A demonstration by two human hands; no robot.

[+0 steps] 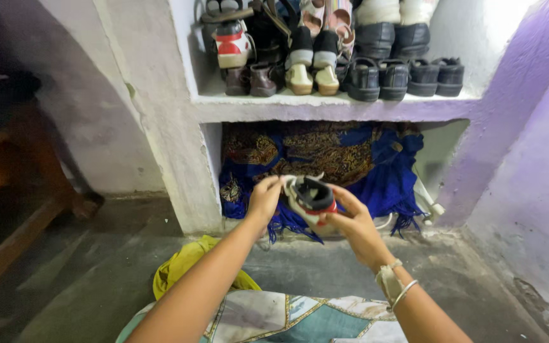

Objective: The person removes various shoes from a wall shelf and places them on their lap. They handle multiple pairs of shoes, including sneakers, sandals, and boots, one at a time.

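Observation:
Both of my hands hold one shoe (311, 198), a white sneaker with a black inside and a red patch, in front of the lower niche. My left hand (265, 199) grips its left side near the heel. My right hand (352, 223) supports it from the right and below; a bracelet and a band sit on that wrist. The shoe's opening faces me. Behind it hangs a blue and brown patterned cloth (325, 155) that fills the lower niche.
A concrete shelf (325, 105) above holds several pairs of shoes, among them black ones (408, 76) and a red-and-white sneaker (232, 44). A wooden bench (14, 184) stands at the left. A yellow cloth (182, 267) lies on the grey floor. A purple wall (528, 165) rises at the right.

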